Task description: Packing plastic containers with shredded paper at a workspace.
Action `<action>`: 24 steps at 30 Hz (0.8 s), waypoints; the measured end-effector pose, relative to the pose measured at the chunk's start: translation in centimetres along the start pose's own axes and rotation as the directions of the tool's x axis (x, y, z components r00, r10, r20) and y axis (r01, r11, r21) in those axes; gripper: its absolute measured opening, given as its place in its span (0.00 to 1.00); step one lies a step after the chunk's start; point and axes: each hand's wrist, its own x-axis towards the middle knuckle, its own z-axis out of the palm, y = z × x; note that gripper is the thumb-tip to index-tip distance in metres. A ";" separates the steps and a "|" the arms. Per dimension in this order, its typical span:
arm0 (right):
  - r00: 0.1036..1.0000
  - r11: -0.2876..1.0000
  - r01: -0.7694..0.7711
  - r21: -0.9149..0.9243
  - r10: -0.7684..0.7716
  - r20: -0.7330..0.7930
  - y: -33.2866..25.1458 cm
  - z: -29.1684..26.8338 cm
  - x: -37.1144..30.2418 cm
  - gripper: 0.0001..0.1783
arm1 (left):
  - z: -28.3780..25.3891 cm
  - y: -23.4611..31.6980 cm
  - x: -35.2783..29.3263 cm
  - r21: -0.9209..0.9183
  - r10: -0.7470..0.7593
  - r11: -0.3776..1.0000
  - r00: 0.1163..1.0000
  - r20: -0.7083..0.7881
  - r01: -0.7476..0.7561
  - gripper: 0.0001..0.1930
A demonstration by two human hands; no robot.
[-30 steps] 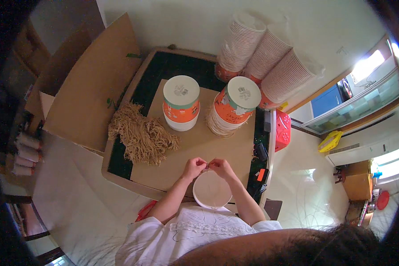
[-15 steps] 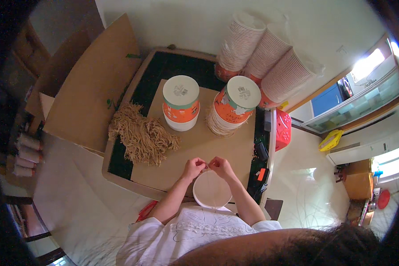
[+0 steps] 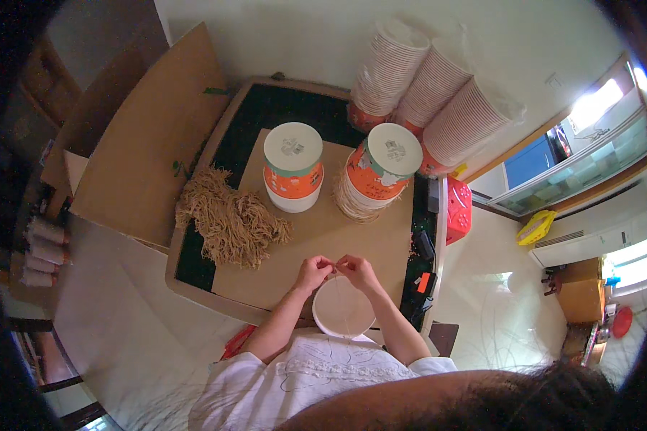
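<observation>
Thin strand [image 3: 346, 316] pinched by both hands [image 3: 315, 274] [image 3: 358, 273], nearly closed.

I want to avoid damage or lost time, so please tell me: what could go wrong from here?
1. The left hand and right hand seem to pinch a thin cord, so it might slip free.
2. The white tub is at the near side of the table, close to the body, so a bump could shift it.
3. The tan cords lie in a loose heap and may tangle if pulled.
</observation>
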 end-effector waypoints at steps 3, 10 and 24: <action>0.996 0.997 0.082 0.013 -0.082 -0.038 0.5 0.4 0.2 0.07 | 0.0 -0.2 0.0 -0.014 0.003 1.000 1.000 0.000 -0.003 0.03; 0.995 0.994 0.081 -0.071 -0.084 -0.051 0.2 0.3 0.0 0.08 | -0.1 -0.1 0.0 -0.008 -0.011 1.000 1.000 0.021 0.011 0.03; 0.993 0.998 0.061 -0.003 -0.061 -0.104 -0.9 0.2 -0.3 0.04 | -0.2 0.6 0.1 -0.154 -0.115 0.981 0.993 0.029 0.118 0.05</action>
